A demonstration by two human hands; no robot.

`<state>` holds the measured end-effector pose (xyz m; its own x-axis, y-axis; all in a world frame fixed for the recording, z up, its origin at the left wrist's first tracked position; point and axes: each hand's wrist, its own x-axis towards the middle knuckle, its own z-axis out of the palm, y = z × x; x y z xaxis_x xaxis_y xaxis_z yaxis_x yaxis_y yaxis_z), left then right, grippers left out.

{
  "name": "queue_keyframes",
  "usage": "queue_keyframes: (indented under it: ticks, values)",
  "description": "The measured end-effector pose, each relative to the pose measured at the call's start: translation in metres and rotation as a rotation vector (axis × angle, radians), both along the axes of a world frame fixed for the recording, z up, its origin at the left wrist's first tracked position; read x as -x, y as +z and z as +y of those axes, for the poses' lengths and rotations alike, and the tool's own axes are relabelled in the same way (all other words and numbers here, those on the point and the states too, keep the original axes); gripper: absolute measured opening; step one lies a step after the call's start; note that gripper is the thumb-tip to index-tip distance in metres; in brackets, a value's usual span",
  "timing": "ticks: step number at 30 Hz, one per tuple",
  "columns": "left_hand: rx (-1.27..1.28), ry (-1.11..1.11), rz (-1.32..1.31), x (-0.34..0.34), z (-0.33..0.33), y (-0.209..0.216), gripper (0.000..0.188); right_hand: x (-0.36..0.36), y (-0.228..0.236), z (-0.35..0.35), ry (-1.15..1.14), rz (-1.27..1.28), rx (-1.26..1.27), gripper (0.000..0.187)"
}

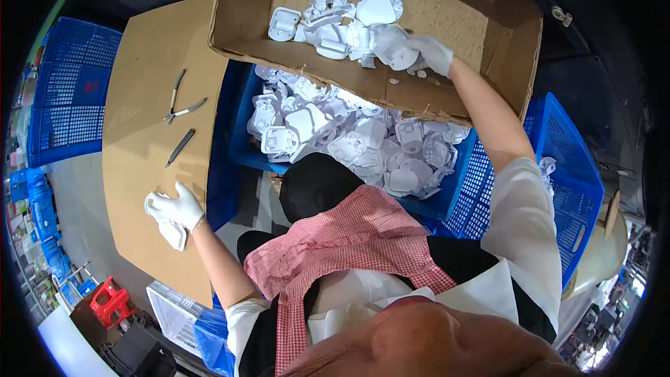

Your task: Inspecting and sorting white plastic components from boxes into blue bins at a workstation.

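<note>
1. Plastic part (392, 49), white and moulded, is closed on by the gloved right hand (431, 52); the fingers are curled about it, though how tightly cannot be told. It lies inside the cardboard box (502, 49), at the near edge of the heap there, so it is reached with the arm stretched out straight.

2. Just left of that grip, more white parts (335, 24) are piled loosely on the box floor, probably because they were tipped in rather than stacked.

3. Below the grip, under the box's front wall, a blue crate (481, 181) is filled with the same kind of parts (363, 143); the box is propped over it, seemingly so both piles stay within one reach.

4. Far to the left of the grip, the gloved left hand (176, 208) is laid flat and spread on a cardboard sheet (139, 98), with a white piece (172, 234) under its palm; nothing is seen gripped by it, and it looks to be used as a brace.

5. Above that hand, pliers (180, 106) and a dark hand tool (180, 147) are left on the sheet, untouched.
</note>
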<state>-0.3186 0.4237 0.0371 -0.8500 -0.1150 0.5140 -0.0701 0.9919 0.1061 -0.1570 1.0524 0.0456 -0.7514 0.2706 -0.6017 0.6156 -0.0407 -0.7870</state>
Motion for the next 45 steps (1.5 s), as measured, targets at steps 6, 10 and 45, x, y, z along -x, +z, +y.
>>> queue_keyframes:
  ticks: [6, 10, 45]
  values:
    - [-0.228, -0.357, 0.009, -0.018, 0.1, 0.02, 0.066, -0.01, 0.053, -0.019, 0.106, 0.181, 0.395, 0.052]
    - [-0.38, -0.589, -0.029, -0.033, 0.156, 0.034, 0.06, -0.009, 0.07, -0.042, -0.005, 0.164, 0.453, 0.043]
    - [-0.547, -1.251, 0.278, -0.125, 0.218, 0.109, 0.041, -0.052, 0.12, -0.228, 0.138, 1.474, -1.107, 0.034]
